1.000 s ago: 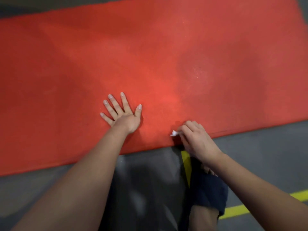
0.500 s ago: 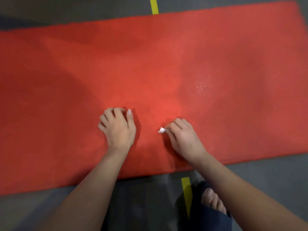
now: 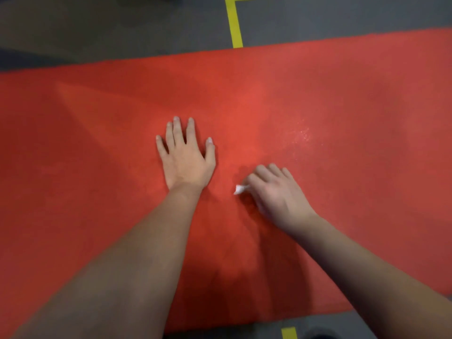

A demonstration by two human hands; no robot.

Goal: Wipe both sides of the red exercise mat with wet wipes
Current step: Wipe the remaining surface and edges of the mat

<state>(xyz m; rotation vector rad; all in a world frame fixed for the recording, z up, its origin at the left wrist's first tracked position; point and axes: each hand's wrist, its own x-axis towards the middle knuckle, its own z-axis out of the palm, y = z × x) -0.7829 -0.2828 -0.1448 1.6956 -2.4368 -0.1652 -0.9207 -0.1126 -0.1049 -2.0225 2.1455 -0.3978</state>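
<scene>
On one red mat (image 3: 342, 106), left hand (image 3: 186, 160) lies flat; right hand (image 3: 278, 192) pinches one wipe (image 3: 241, 189).

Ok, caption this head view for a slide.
Left hand flat on the red mat; right hand grips a wet wipe.

The left hand (image 3: 186, 160), flat 1 s ago and curled 0.5 s ago, now lies flat again with fingers straight, farther in on the red mat (image 3: 342, 94). The right hand (image 3: 276, 192), pinching the wet wipe (image 3: 241, 189), has moved from the mat's near edge toward its middle. The yellow floor line (image 3: 233, 23) beyond the far edge has come into view.
</scene>
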